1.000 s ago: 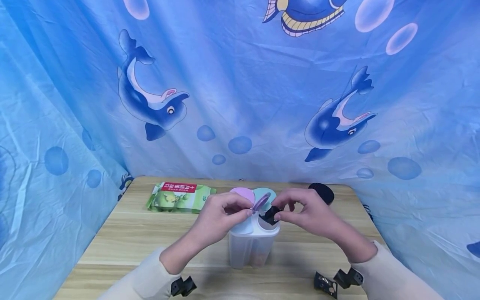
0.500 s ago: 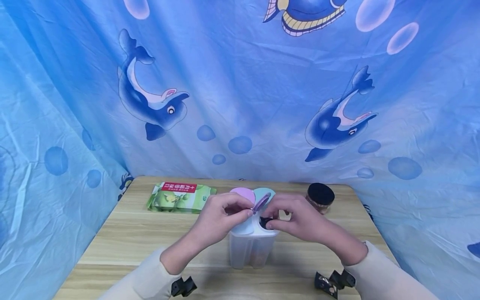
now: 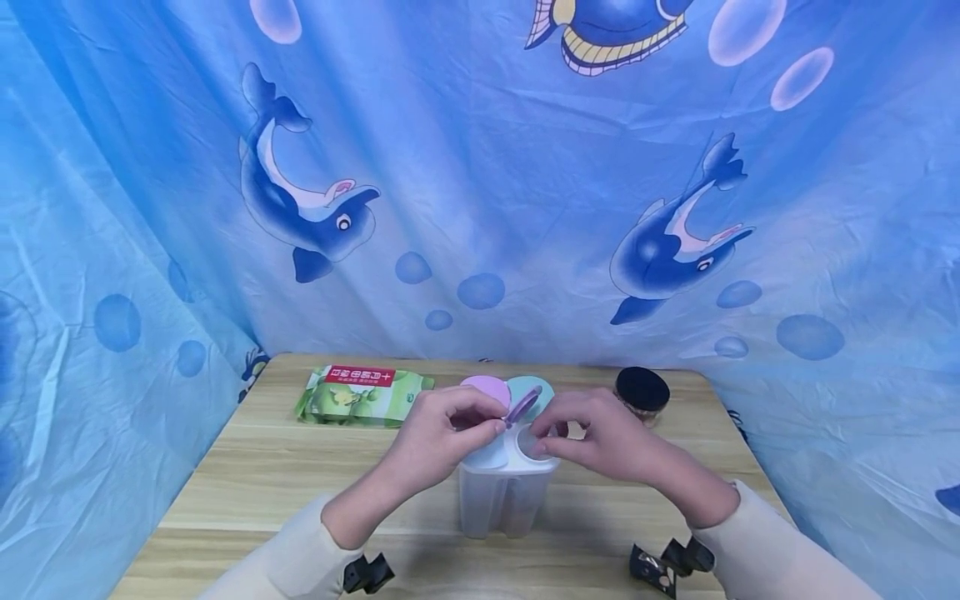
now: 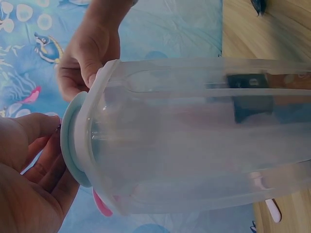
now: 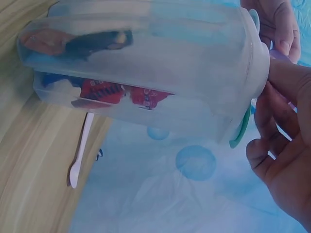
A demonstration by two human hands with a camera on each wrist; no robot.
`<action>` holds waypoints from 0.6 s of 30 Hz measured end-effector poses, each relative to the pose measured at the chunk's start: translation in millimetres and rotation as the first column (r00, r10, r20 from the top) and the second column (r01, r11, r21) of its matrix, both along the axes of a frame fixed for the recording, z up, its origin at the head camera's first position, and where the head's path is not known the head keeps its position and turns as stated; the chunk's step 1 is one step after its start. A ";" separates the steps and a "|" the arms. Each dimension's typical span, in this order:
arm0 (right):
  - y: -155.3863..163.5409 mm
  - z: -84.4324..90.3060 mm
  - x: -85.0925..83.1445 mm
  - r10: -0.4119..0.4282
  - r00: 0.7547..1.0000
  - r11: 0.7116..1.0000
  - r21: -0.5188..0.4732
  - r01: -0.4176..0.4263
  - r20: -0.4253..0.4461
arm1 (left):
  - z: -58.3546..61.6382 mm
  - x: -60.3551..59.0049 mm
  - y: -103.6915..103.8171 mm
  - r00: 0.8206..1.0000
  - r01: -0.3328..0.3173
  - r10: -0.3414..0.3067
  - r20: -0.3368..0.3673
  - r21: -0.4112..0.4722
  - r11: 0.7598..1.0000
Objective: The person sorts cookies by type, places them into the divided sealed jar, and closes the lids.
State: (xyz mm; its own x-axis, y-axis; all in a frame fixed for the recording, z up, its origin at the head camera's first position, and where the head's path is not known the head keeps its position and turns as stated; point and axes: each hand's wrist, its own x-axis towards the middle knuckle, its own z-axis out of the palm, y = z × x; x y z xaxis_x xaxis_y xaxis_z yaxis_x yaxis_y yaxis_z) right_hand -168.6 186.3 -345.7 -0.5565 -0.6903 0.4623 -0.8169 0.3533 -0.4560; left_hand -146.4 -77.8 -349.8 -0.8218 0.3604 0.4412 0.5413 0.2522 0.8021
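Observation:
A clear plastic container (image 3: 502,500) with several compartments stands upright mid-table. Its pink lid (image 3: 483,388) and teal lid (image 3: 534,388) are flipped up at the back. My left hand (image 3: 442,433) pinches the small purple lid flap (image 3: 522,406) and holds it raised. My right hand (image 3: 600,437) has curled fingers at the open compartment's mouth, thumb against the rim (image 4: 99,80). Through the container wall (image 5: 146,63) the right wrist view shows a dark piece (image 5: 95,41) lying near the bottom and red packets (image 5: 112,92) in the neighbouring compartment.
A green wet-wipes pack (image 3: 363,393) lies at the back left of the wooden table (image 3: 247,475). A jar with a black lid (image 3: 642,390) stands back right. A small white spoon (image 5: 80,150) lies behind the container. Blue fish-print cloth surrounds the table.
The black piece that my right hand pinched over the opening has gone from its fingers and down into the container. The right hand shifted left to the rim, uncovering the jar. The left hand stayed.

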 end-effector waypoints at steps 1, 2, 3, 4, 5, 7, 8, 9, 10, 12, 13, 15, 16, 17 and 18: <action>1.8 0.1 -0.2 -0.005 1.000 1.000 -0.018 0.005 -0.006 | 0.0 0.0 0.2 1.000 -0.001 0.001 0.001 0.000 1.000; 4.0 0.5 -0.2 -0.016 1.000 0.999 -0.035 0.015 -0.008 | 0.1 0.1 0.3 1.000 -0.001 0.001 0.003 -0.001 1.000; 6.6 0.7 -0.2 -0.029 1.000 0.998 -0.047 0.029 -0.007 | 0.3 0.3 0.6 1.000 -0.003 0.003 0.004 -0.002 1.000; 10.0 0.7 -0.1 -0.046 0.999 0.997 -0.056 0.046 0.001 | 0.5 0.4 0.8 1.000 -0.004 0.004 0.005 -0.003 1.000; 13.9 0.4 0.0 -0.065 0.998 0.996 -0.059 0.065 0.011 | 0.8 0.5 1.0 1.000 -0.006 0.006 0.006 -0.005 1.000; 23.7 -1.8 0.2 -0.110 0.993 0.993 -0.048 0.111 0.036 | 1.1 0.6 1.3 1.000 -0.011 0.011 0.007 -0.008 1.000; 29.4 -4.3 0.0 -0.132 0.990 0.990 -0.041 0.134 0.053 | 1.3 0.7 1.4 1.000 -0.015 0.015 0.007 -0.009 1.000; 35.6 -7.7 -0.2 -0.149 0.986 0.988 -0.033 0.152 0.068 | 1.4 0.6 1.5 1.000 -0.018 0.018 0.006 -0.011 1.000; 42.0 -11.1 -0.1 -0.166 0.983 0.985 -0.022 0.169 0.082 | 1.5 0.5 1.5 1.000 -0.020 0.020 0.007 -0.011 1.000; 55.1 -19.5 0.6 -0.196 0.975 0.980 -0.003 0.198 0.107 | 1.8 0.4 1.4 1.000 -0.022 0.023 0.003 -0.013 1.000; 61.6 -23.9 1.4 -0.211 0.969 0.977 0.004 0.212 0.128 | 1.9 0.3 1.4 1.000 -0.023 0.023 0.002 -0.013 1.000; 74.0 -32.1 4.1 -0.234 0.957 0.972 0.025 0.234 0.173 | 2.1 0.2 1.4 1.000 -0.022 0.022 0.000 -0.013 1.000; 80.1 -36.0 5.9 -0.245 0.949 0.969 0.036 0.243 0.197 | 2.2 0.2 1.4 1.000 -0.021 0.021 -0.001 -0.014 1.000; 86.1 -40.4 7.8 -0.256 0.941 0.967 0.044 0.252 0.221 | 2.2 0.3 1.4 1.000 -0.022 0.022 0.000 -0.014 1.000; 92.0 -44.5 10.1 -0.270 0.930 0.963 0.060 0.264 0.249 | 2.0 0.4 1.4 1.000 -0.022 0.022 0.001 -0.014 1.000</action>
